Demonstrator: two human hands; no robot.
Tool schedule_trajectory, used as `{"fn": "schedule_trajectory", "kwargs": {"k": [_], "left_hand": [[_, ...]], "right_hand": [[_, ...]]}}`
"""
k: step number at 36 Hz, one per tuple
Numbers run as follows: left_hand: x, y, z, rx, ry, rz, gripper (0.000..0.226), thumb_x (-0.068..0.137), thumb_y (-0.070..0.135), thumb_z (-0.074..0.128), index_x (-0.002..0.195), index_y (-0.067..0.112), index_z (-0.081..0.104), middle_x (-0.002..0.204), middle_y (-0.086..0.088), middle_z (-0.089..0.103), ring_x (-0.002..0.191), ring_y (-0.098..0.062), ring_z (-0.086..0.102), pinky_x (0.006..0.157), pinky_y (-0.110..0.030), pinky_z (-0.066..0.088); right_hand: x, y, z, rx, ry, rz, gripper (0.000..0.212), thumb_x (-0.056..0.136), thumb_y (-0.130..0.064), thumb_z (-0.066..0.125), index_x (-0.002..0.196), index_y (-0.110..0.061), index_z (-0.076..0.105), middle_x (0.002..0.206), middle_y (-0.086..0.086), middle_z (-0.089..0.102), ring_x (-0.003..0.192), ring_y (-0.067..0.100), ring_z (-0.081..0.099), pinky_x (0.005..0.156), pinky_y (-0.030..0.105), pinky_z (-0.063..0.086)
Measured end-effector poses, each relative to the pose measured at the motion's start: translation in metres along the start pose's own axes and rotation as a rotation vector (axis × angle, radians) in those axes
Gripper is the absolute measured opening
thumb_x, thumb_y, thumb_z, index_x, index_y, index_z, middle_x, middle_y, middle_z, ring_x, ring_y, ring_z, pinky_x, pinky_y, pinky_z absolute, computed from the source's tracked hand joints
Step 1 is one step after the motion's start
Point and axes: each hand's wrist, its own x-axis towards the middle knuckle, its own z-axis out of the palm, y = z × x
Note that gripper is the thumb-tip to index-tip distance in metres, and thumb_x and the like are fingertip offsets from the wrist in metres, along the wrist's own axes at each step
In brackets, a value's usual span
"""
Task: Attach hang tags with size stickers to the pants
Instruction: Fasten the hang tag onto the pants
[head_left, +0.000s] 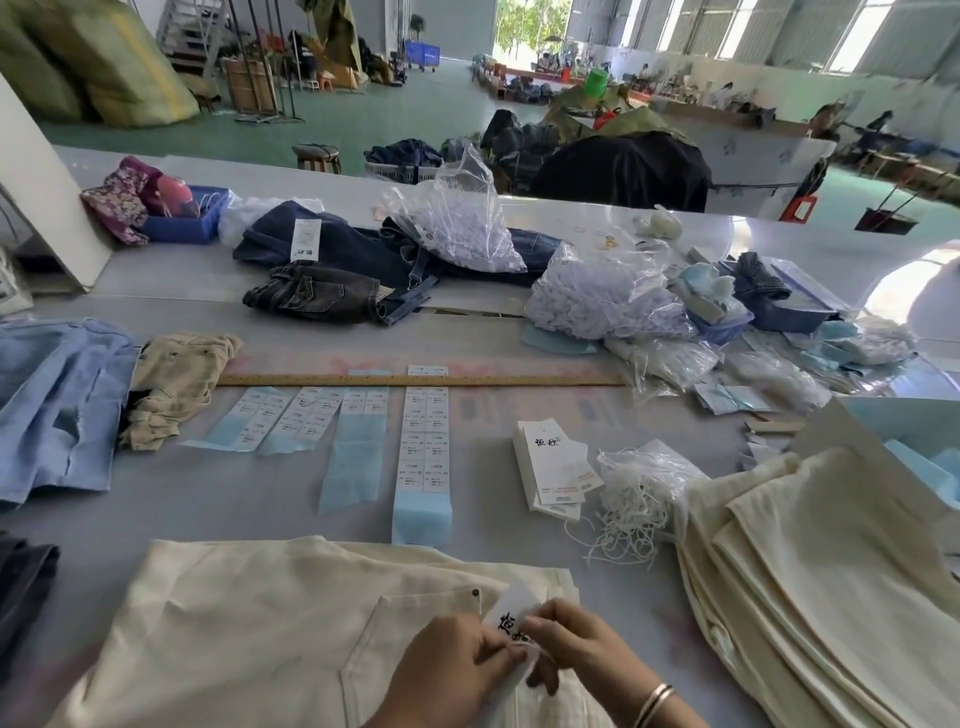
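Note:
Cream pants (249, 634) lie flat on the table right in front of me, back pocket up. At their waistband my left hand (447, 670) and my right hand (576, 649) both pinch a white hang tag (511, 610) with black characters on it. The tag's lower part is hidden by my fingers. A stack of the same hang tags (553, 467) sits further back on the right, beside a bag of white strings (639, 499). Strips of size stickers (423, 447) on blue backing lie in the middle of the table.
A pile of folded cream pants (821, 571) fills the right side. A wooden ruler (415, 380) runs across the table behind the stickers. Light blue pants (57, 400) and beige pants (171, 384) lie at the left; dark jeans (332, 260) and plastic bags (597, 296) at the back.

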Motion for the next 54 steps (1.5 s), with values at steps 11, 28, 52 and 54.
{"fn": "schedule_trajectory", "kwargs": {"k": [11, 28, 52, 54], "left_hand": [[-0.004, 0.001, -0.004, 0.011, -0.018, 0.014, 0.022, 0.072, 0.06, 0.059, 0.093, 0.055, 0.065, 0.087, 0.009, 0.073, 0.081, 0.004, 0.063, 0.079, -0.019, 0.049], [-0.01, 0.002, -0.012, -0.16, 0.014, 0.071, 0.041, 0.078, 0.03, 0.074, 0.102, 0.059, 0.058, 0.106, 0.045, 0.055, 0.105, 0.018, 0.053, 0.088, -0.001, 0.036], [-0.02, 0.02, -0.02, -0.531, -0.094, 0.13, 0.059, 0.08, 0.013, 0.073, 0.121, 0.051, 0.055, 0.12, 0.027, 0.059, 0.105, -0.009, 0.065, 0.082, -0.019, 0.05], [-0.02, 0.02, -0.02, -0.546, -0.1, 0.122, 0.058, 0.08, 0.014, 0.073, 0.121, 0.051, 0.055, 0.12, 0.025, 0.06, 0.105, -0.01, 0.065, 0.082, -0.018, 0.05]], "right_hand": [[-0.002, 0.002, -0.01, -0.171, -0.006, -0.043, 0.017, 0.086, -0.012, 0.067, 0.07, -0.018, 0.063, 0.044, -0.009, 0.053, 0.04, 0.004, 0.044, 0.043, 0.018, 0.037], [-0.008, 0.012, -0.035, 0.095, 0.073, -0.064, 0.024, 0.089, 0.004, 0.055, 0.105, -0.011, 0.063, 0.077, 0.007, 0.074, 0.035, 0.007, 0.038, 0.038, 0.016, 0.034], [0.003, 0.021, -0.015, 0.378, 0.009, -0.123, 0.035, 0.089, 0.003, 0.055, 0.06, -0.012, 0.068, 0.046, 0.006, 0.045, 0.032, 0.008, 0.029, 0.035, 0.015, 0.028], [0.002, 0.021, -0.014, 0.342, 0.005, -0.148, 0.032, 0.088, 0.001, 0.058, 0.062, -0.014, 0.07, 0.048, 0.004, 0.046, 0.034, 0.007, 0.029, 0.036, 0.015, 0.027]]}}
